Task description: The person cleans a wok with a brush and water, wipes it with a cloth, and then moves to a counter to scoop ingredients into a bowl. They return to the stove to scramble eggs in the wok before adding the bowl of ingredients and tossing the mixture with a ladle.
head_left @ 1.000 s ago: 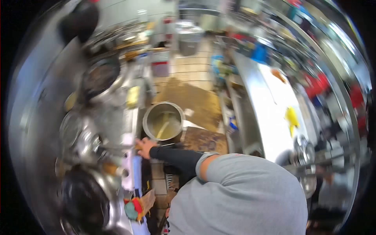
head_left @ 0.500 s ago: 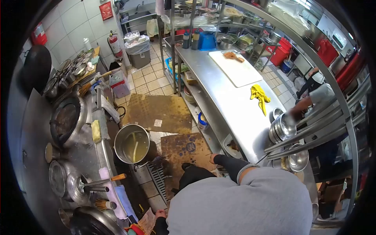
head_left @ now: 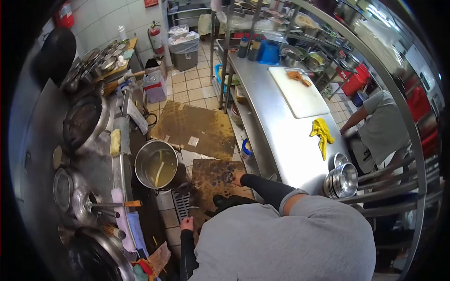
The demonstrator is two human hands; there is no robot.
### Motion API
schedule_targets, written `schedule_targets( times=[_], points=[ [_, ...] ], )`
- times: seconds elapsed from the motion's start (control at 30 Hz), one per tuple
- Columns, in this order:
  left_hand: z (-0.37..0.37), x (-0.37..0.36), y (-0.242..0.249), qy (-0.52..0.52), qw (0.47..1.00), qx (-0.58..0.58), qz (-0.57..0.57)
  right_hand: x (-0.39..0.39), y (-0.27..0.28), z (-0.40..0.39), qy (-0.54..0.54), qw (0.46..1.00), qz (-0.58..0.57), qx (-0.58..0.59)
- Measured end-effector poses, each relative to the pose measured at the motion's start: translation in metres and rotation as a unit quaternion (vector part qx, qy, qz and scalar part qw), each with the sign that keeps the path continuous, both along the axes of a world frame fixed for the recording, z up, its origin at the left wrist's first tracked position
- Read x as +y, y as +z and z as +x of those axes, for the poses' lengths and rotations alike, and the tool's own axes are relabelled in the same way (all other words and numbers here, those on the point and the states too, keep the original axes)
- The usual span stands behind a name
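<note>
Dial centred on your grey-shirted torso [head_left: 286,239], 12 at top of view. Your left hand [head_left: 187,224] is at 9, fingers curled in; can't tell if anything's inside. Your right hand [head_left: 238,178] is toward 11, seen against a stained brown floor sheet [head_left: 210,185]; too small to tell whether it's open or closed. Drain grate [head_left: 182,204] at 9-10, just past your left hand. Large metal pot [head_left: 143,161] at 10, apart from both hands, yellowish liquid [head_left: 166,175] inside plus a long pale piece [head_left: 160,174]. At 9, perforated ladle [head_left: 84,204], its wooden-ended handle stretching over a pink cloth [head_left: 121,213]. Stacked metal bowls [head_left: 346,180] at 2 on the steel tabletop [head_left: 281,140]. Yellow cloth [head_left: 321,136] at 1, same surface, crumpled. Farther up, between 12 and 1, white cutting board [head_left: 297,93] with orange-brown food [head_left: 298,77] on its far end. Co-worker [head_left: 386,122] between 1 and 2, across the tabletop. Bin [head_left: 185,58], bagged, far off at 11.
</note>
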State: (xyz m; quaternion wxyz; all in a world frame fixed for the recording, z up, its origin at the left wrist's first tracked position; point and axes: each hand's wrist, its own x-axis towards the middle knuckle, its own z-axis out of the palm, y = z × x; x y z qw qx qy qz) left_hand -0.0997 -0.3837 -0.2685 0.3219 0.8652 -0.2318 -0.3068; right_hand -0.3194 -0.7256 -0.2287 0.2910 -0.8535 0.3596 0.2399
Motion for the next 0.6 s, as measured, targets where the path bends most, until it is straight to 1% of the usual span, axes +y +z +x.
schedule_targets(
  times=[0.03, 0.07, 0.13, 0.2, 0.23, 0.27, 0.3, 0.33, 0.4, 0.43, 0.5, 0.53, 0.57, 0.6],
  points=[
    [-0.009, 0.001, -0.006, -0.007, 0.998, 0.061, 0.003, -0.006, 0.003, 0.005, 0.008, 1.0, 0.002, 0.005],
    [-0.018, 0.002, -0.012, 0.0, 0.998, 0.065, 0.002, -0.015, 0.007, 0.012, 0.015, 1.0, 0.006, -0.014],
    [-0.035, 0.019, -0.02, -0.027, 1.0, 0.0, -0.01, -0.02, 0.01, 0.024, 0.029, 0.999, 0.012, -0.032],
    [-0.052, 0.039, -0.007, 0.009, 0.997, 0.071, 0.01, -0.026, 0.009, 0.032, 0.041, 0.998, 0.039, 0.015],
    [-0.058, 0.046, 0.006, 0.026, 0.994, 0.108, 0.016, -0.028, 0.008, 0.032, 0.047, 0.998, 0.036, 0.016],
    [-0.065, 0.061, 0.001, 0.056, 0.989, 0.135, -0.017, -0.024, 0.004, 0.03, 0.07, 0.997, 0.034, 0.013],
    [-0.07, 0.075, -0.005, 0.069, 0.988, 0.135, -0.021, -0.019, 0.0, 0.03, 0.098, 0.995, 0.033, 0.008],
    [-0.075, 0.089, -0.013, 0.137, 0.975, 0.167, -0.045, -0.015, -0.001, 0.032, 0.115, 0.993, 0.032, 0.008],
    [-0.08, 0.11, -0.023, 0.27, 0.931, 0.228, -0.093, -0.006, -0.002, 0.039, 0.211, 0.972, 0.002, 0.1],
    [-0.08, 0.115, -0.016, 0.28, 0.928, 0.229, -0.093, -0.003, -0.006, 0.045, 0.221, 0.97, 0.004, 0.101],
    [-0.071, 0.126, 0.011, 0.226, 0.968, 0.085, -0.062, 0.006, -0.015, 0.052, 0.229, 0.958, 0.052, 0.165],
    [-0.063, 0.124, 0.036, 0.233, 0.967, 0.083, -0.059, 0.012, -0.015, 0.06, 0.235, 0.956, 0.054, 0.164],
    [-0.058, 0.119, 0.065, 0.275, 0.959, 0.051, -0.056, 0.019, -0.012, 0.071, 0.251, 0.953, 0.041, 0.162],
    [-0.055, 0.123, 0.08, 0.317, 0.947, 0.018, -0.051, 0.028, -0.008, 0.083, 0.268, 0.95, 0.029, 0.16]
  ],
)
